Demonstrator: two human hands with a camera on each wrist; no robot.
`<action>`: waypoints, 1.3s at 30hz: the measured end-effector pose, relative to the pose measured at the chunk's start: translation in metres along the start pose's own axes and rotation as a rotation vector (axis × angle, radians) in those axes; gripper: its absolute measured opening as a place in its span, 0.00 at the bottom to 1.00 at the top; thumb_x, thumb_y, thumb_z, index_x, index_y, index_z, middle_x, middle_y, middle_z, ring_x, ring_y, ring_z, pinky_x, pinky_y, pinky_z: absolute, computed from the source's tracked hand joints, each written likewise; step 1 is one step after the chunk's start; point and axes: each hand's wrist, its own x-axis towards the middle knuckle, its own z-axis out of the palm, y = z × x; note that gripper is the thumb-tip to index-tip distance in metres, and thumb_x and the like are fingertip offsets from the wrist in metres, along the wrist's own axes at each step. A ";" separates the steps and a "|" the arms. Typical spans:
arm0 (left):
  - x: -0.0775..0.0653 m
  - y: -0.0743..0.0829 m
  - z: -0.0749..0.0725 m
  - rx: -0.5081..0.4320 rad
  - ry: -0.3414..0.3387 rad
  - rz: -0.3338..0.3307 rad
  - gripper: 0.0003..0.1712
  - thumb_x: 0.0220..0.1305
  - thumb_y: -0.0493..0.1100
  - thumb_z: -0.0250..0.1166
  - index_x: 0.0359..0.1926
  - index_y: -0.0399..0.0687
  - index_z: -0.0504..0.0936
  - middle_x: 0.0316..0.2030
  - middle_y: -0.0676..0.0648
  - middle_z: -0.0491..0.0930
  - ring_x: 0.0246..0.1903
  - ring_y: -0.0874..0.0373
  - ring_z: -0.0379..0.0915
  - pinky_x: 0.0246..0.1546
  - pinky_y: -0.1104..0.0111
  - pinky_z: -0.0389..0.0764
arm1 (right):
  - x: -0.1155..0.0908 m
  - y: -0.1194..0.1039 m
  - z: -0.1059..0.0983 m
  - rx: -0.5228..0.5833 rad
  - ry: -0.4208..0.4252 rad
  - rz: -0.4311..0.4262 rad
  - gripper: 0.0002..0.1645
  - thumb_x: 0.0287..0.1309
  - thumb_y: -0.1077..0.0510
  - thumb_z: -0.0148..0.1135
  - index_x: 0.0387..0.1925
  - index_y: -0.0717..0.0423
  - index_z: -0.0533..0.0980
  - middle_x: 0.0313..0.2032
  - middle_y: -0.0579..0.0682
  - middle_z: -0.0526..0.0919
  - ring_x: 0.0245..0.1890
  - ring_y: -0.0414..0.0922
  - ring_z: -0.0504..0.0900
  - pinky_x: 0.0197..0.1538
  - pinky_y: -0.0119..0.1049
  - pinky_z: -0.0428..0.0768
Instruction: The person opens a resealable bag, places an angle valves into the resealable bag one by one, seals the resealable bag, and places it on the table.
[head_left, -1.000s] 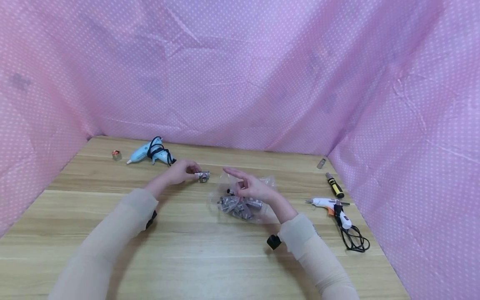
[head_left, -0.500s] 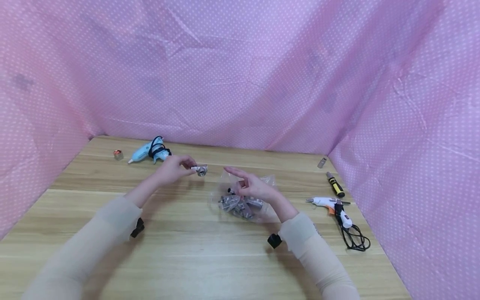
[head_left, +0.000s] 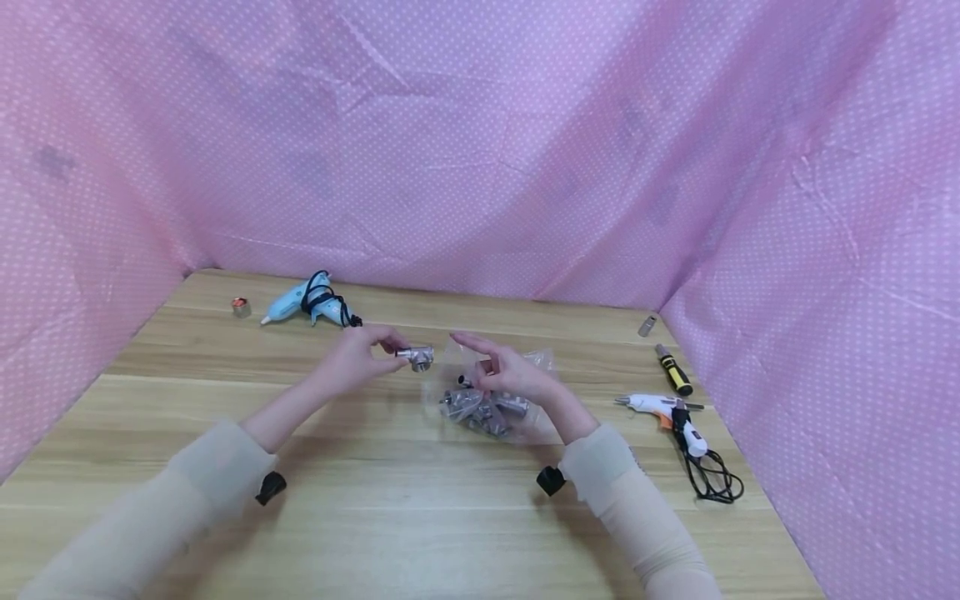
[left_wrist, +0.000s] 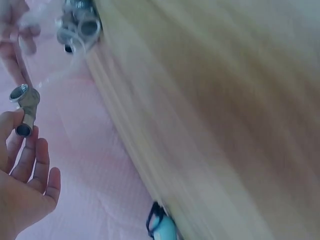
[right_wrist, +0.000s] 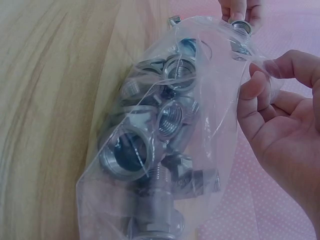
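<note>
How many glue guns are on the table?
2: a blue glue gun at the back left of the table, beyond the left hand, and a white glue gun near the right edge.

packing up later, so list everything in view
clear bag: 1, transparent, centre
bagged fittings: several, silver, inside the clear bag
loose fitting: 1, silver, left of the clear bag
blue glue gun: 1, blue and black, back left
small metal piece: 1, silver and orange, far left
metal tube: 1, silver, back right
screwdriver: 1, yellow and black, right
white glue gun: 1, white and orange, right
table: 1, wood-toned, below
dotted cloth: count unclear, pink, behind table
wrist devices: 2, black, one per wrist
sleeves: 2, off-white, both arms
left hand: 1, pinching loose fitting
right hand: 1, pinching clear bag
</note>
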 end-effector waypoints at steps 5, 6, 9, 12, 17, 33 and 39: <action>-0.006 0.009 0.018 -0.040 0.016 0.008 0.10 0.52 0.42 0.72 0.37 0.47 0.84 0.31 0.53 0.83 0.33 0.59 0.75 0.37 0.58 0.79 | 0.002 0.008 -0.002 0.008 -0.004 0.010 0.47 0.56 0.76 0.50 0.73 0.54 0.46 0.71 0.58 0.50 0.27 0.44 0.72 0.31 0.46 0.77; -0.007 0.010 0.022 -0.047 0.016 0.010 0.10 0.52 0.41 0.72 0.37 0.47 0.84 0.31 0.53 0.83 0.33 0.59 0.75 0.35 0.60 0.78 | 0.002 0.011 -0.002 0.013 -0.007 0.009 0.47 0.56 0.76 0.50 0.73 0.53 0.45 0.69 0.60 0.51 0.27 0.44 0.72 0.30 0.45 0.77; -0.009 0.012 0.033 -0.064 0.014 0.010 0.09 0.51 0.41 0.72 0.36 0.47 0.85 0.30 0.53 0.83 0.30 0.61 0.74 0.30 0.65 0.77 | 0.005 0.019 -0.003 0.027 -0.006 0.005 0.48 0.56 0.76 0.50 0.74 0.50 0.46 0.65 0.65 0.55 0.27 0.43 0.71 0.28 0.42 0.75; -0.007 0.013 0.043 -0.085 0.004 0.023 0.09 0.51 0.39 0.72 0.36 0.46 0.85 0.29 0.53 0.83 0.28 0.62 0.75 0.28 0.69 0.77 | 0.006 0.024 -0.004 0.037 -0.001 0.005 0.48 0.56 0.75 0.50 0.73 0.46 0.47 0.49 0.66 0.67 0.26 0.43 0.71 0.27 0.42 0.74; -0.002 0.019 0.058 -0.125 -0.022 0.053 0.11 0.50 0.36 0.72 0.37 0.40 0.84 0.27 0.50 0.82 0.26 0.62 0.74 0.25 0.74 0.76 | 0.006 0.026 -0.003 0.050 0.001 0.000 0.48 0.55 0.73 0.52 0.73 0.43 0.50 0.23 0.53 0.70 0.25 0.44 0.71 0.26 0.43 0.74; 0.003 0.019 0.073 -0.224 -0.075 0.103 0.14 0.51 0.34 0.71 0.41 0.39 0.83 0.36 0.45 0.85 0.33 0.59 0.80 0.37 0.68 0.82 | 0.006 0.026 -0.003 0.029 0.011 -0.007 0.48 0.54 0.73 0.52 0.73 0.40 0.51 0.65 0.58 0.60 0.25 0.41 0.69 0.24 0.42 0.72; 0.005 0.017 0.059 -0.213 0.026 0.052 0.12 0.53 0.35 0.70 0.40 0.38 0.82 0.33 0.45 0.84 0.31 0.59 0.78 0.34 0.68 0.80 | 0.006 0.025 -0.003 0.040 0.004 0.001 0.48 0.55 0.74 0.51 0.73 0.44 0.49 0.50 0.62 0.66 0.25 0.42 0.69 0.26 0.41 0.73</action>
